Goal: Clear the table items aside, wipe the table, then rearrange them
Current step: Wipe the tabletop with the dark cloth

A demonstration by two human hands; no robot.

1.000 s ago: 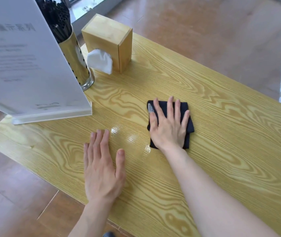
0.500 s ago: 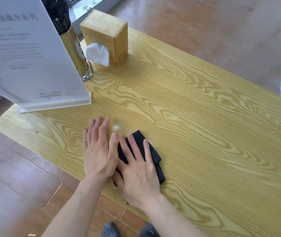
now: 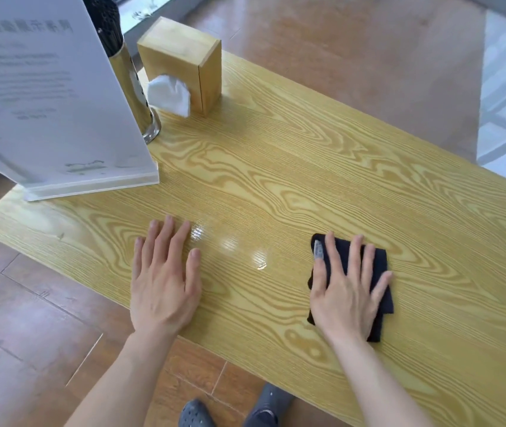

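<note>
- Right hand (image 3: 347,291) lies flat, fingers spread, grip unclosed, pressing the dark cloth (image 3: 379,272) onto the table (image 3: 307,167) for wiping.
- Left hand (image 3: 165,278), flat and empty at nine o'clock of the cloth, braces the person.

Bright, even daylight floods the scene from windows at the 12 and 2 o'clock edges, washing the floor (image 3: 368,57) pale there. Small glare patches gleam on the glossy bench (image 3: 276,167) near centre. Shadows fall soft and faint. The printed sign (image 3: 45,97) at 10 o'clock reads blurred, and wide-angle distortion bends lines toward the frame's edges.
</note>
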